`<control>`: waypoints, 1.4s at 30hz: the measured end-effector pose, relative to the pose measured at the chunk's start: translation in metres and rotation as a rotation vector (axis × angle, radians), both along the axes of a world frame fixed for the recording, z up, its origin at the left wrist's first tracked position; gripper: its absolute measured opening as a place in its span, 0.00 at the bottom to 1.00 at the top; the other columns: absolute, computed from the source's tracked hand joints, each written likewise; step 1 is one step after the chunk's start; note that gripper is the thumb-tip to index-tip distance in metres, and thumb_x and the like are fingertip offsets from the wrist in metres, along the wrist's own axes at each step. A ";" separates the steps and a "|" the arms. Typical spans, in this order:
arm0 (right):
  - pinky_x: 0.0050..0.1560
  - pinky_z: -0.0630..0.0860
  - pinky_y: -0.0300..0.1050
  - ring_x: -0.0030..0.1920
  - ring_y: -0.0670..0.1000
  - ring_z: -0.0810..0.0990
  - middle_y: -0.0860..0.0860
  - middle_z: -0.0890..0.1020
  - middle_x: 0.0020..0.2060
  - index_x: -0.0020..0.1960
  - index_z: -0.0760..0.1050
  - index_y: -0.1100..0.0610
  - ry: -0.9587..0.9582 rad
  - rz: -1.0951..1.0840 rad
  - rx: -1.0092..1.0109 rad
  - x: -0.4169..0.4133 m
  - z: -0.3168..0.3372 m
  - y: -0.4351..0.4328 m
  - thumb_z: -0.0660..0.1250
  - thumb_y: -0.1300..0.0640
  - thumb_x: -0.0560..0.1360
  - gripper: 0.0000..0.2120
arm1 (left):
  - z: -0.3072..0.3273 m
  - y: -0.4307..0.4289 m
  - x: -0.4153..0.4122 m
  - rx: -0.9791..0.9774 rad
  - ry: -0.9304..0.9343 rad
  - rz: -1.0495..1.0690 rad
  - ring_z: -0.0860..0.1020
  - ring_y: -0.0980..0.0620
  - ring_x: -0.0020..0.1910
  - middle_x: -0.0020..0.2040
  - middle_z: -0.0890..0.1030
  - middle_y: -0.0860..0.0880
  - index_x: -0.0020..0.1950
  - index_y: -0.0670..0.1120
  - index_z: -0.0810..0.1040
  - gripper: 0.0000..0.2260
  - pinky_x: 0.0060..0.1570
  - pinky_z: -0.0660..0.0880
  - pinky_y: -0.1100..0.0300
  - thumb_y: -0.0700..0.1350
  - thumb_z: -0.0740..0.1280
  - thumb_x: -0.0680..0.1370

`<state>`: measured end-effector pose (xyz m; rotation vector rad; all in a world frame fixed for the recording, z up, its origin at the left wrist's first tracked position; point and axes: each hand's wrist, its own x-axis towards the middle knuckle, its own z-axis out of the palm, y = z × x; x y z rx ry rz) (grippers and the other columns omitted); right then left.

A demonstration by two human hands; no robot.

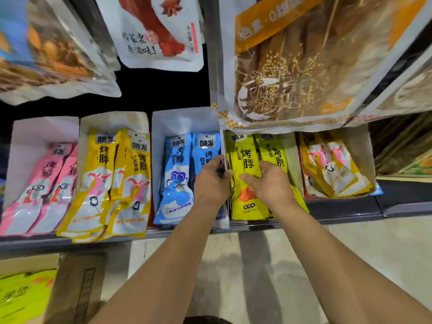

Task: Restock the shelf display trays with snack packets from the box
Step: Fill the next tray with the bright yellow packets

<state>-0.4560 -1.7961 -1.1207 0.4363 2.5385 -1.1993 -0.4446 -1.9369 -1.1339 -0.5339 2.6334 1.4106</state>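
both hands (243, 181) on yellow-green packets (245, 164)

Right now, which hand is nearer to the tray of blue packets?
Left. The left hand lies at the right edge of the tray of blue packets, over its packets. The right hand rests on the lime-yellow packets in the neighbouring tray.

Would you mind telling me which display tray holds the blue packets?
The middle tray, third from the left, holds the blue packets; its neighbours hold yellow ones. The left hand rests at its right edge.
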 end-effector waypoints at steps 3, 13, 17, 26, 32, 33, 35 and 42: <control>0.64 0.73 0.50 0.68 0.58 0.75 0.58 0.77 0.68 0.78 0.62 0.56 0.005 0.092 0.080 0.008 0.016 0.002 0.71 0.46 0.77 0.36 | 0.010 0.001 0.002 -0.075 -0.052 -0.051 0.75 0.52 0.48 0.45 0.77 0.55 0.46 0.58 0.73 0.11 0.47 0.70 0.62 0.41 0.65 0.80; 0.63 0.73 0.55 0.66 0.60 0.73 0.57 0.75 0.67 0.72 0.67 0.58 0.181 0.497 0.616 0.092 0.104 0.013 0.58 0.44 0.81 0.25 | 0.105 -0.024 0.072 -0.582 -0.139 -0.388 0.69 0.41 0.69 0.71 0.71 0.44 0.77 0.44 0.61 0.27 0.66 0.70 0.45 0.53 0.62 0.80; 0.62 0.71 0.56 0.67 0.60 0.70 0.56 0.73 0.67 0.71 0.66 0.57 0.246 0.571 0.737 0.132 0.157 0.001 0.57 0.43 0.81 0.24 | 0.161 -0.044 0.115 -0.758 -0.086 -0.400 0.69 0.41 0.69 0.70 0.71 0.45 0.74 0.46 0.64 0.26 0.66 0.68 0.46 0.56 0.62 0.79; 0.64 0.70 0.58 0.68 0.61 0.69 0.56 0.71 0.69 0.73 0.63 0.56 0.522 0.630 0.810 0.217 0.264 -0.064 0.58 0.41 0.80 0.28 | 0.282 -0.102 0.220 -1.027 0.122 -0.251 0.70 0.41 0.67 0.67 0.74 0.45 0.69 0.47 0.69 0.25 0.63 0.67 0.47 0.59 0.61 0.77; 0.65 0.70 0.57 0.68 0.61 0.68 0.55 0.70 0.69 0.76 0.59 0.57 0.688 0.715 0.828 0.262 0.327 -0.121 0.56 0.39 0.81 0.30 | 0.344 -0.158 0.291 -1.075 0.197 -0.104 0.67 0.41 0.70 0.71 0.70 0.46 0.75 0.47 0.64 0.29 0.67 0.65 0.45 0.61 0.59 0.79; 0.64 0.70 0.57 0.67 0.61 0.69 0.56 0.70 0.69 0.75 0.61 0.57 0.720 0.734 0.824 0.268 0.336 -0.132 0.56 0.40 0.81 0.29 | 0.353 -0.167 0.303 -1.079 0.199 -0.076 0.66 0.41 0.70 0.71 0.70 0.46 0.75 0.47 0.64 0.28 0.68 0.64 0.44 0.61 0.58 0.79; 0.64 0.71 0.57 0.67 0.61 0.69 0.56 0.71 0.67 0.73 0.62 0.57 0.773 0.775 0.810 0.281 0.352 -0.157 0.56 0.40 0.81 0.28 | 0.370 -0.186 0.326 -1.081 0.193 -0.014 0.66 0.41 0.71 0.71 0.69 0.46 0.74 0.47 0.65 0.27 0.69 0.63 0.43 0.61 0.58 0.80; 0.65 0.70 0.58 0.68 0.61 0.68 0.56 0.70 0.69 0.74 0.61 0.56 0.910 0.925 0.742 0.319 0.388 -0.244 0.57 0.40 0.81 0.29 | 0.404 -0.262 0.400 -1.111 0.140 0.254 0.68 0.41 0.69 0.70 0.72 0.46 0.72 0.47 0.67 0.28 0.66 0.66 0.44 0.62 0.60 0.77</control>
